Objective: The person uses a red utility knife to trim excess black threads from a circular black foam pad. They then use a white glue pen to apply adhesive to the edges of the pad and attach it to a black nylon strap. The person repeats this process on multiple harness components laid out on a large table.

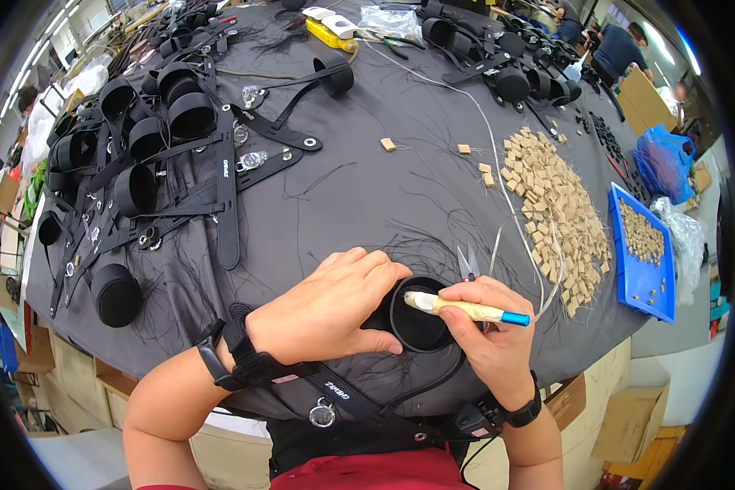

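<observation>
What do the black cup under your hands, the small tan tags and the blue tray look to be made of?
The black cup looks like matte fabric or synthetic webbing: dull, no glare. The tan tags look like card or wood, flat and matte; too small to tell which. The blue tray seems hard plastic, evenly coloured with a raised rim.

Tan tags (555, 208), blue tray (639, 287)

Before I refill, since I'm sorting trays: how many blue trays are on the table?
1. The blue tray sits at the table's right edge, beside the heap of tan tags, holding a few tags itself. Others may lie outside the view.
</observation>
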Motion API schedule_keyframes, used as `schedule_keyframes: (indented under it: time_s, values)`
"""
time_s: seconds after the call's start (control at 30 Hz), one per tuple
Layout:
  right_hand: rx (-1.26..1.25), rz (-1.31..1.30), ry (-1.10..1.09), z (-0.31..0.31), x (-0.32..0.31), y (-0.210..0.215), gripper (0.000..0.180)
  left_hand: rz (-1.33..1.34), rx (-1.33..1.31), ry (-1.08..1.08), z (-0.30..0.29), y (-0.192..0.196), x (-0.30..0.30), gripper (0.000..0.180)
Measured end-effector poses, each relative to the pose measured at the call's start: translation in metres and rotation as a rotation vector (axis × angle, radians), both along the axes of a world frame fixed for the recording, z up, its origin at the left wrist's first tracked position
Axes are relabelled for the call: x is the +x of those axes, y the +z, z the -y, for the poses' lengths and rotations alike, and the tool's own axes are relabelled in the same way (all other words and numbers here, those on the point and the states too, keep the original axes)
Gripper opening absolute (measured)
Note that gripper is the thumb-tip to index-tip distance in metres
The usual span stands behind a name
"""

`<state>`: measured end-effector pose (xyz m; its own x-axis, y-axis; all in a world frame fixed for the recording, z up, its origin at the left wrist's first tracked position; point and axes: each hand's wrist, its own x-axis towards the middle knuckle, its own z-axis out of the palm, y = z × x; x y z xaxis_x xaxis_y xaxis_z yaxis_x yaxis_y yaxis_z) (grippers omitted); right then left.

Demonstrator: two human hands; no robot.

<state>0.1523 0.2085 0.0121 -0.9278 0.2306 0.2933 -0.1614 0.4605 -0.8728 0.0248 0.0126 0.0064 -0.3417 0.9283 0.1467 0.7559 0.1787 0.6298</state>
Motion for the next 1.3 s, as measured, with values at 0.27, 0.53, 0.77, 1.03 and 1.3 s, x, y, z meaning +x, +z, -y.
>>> schedule_keyframes:
  time_s: [0.27,0.53,0.77,1.03,1.3]
  values:
    - [-0.397,-0.151,-0.077,-0.006,0.010,-0.010,0.013,0.001,-0.009,-0.004,0.000,-0.001,-0.001,0.075]
    - [-0.232,-0.243,-0.092,-0.011,0.012,-0.010,0.024,0.035,-0.044,-0.026,0.001,0.002,-0.004,0.083]
    - [0.112,-0.039,0.034,-0.006,0.014,-0.006,0.040,0.007,-0.138,0.022,-0.001,0.011,0.001,0.066]
    - [0.232,-0.117,0.016,0.002,0.020,-0.011,0.047,0.058,-0.270,0.318,-0.027,0.015,0.020,0.036]
    - [0.334,-0.262,0.002,0.003,0.023,-0.022,0.053,0.001,-0.314,0.393,-0.038,0.008,0.016,0.030]
